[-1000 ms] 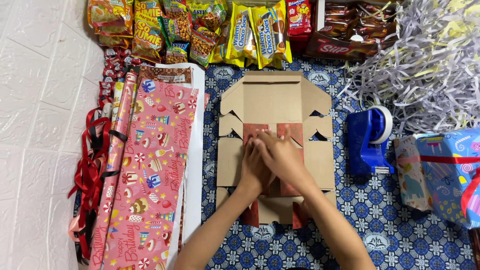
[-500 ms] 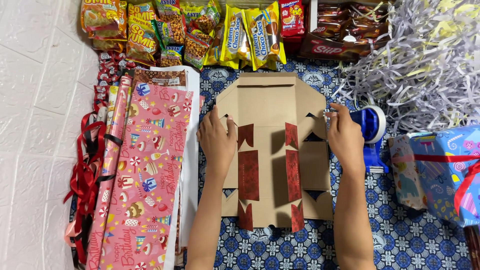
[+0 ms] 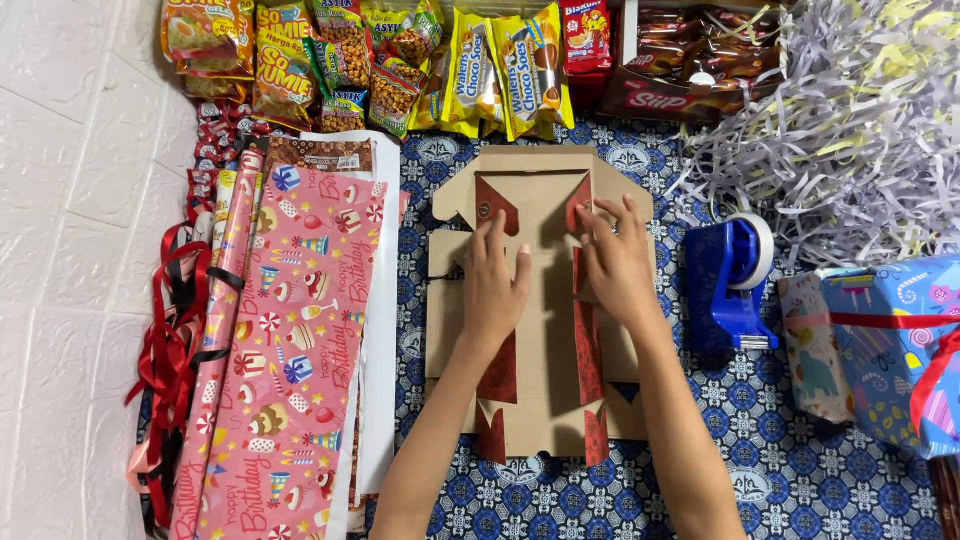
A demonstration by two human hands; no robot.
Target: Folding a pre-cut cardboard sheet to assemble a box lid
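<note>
A flattened brown cardboard box (image 3: 545, 395) with red printed flaps lies on the blue patterned cloth (image 3: 830, 470). My left hand (image 3: 495, 285) presses flat on the left folded-in flap, fingers pointing away from me. My right hand (image 3: 618, 258) presses on the right folded-in flap, fingers spread near the box's far end. Both side flaps are folded toward the middle of the box, and neither hand grips anything.
Pink birthday wrapping paper (image 3: 290, 350) and rolls lie left, with red ribbon (image 3: 175, 330) beyond. A blue tape dispenser (image 3: 732, 285) stands right of the box. A wrapped gift (image 3: 880, 350) sits far right. Snack packets (image 3: 400, 65) line the far edge beside shredded paper (image 3: 850, 120).
My hands went from the box's centre out to its sides, then came back inward, folding both side flaps over. The view shifted slightly.
</note>
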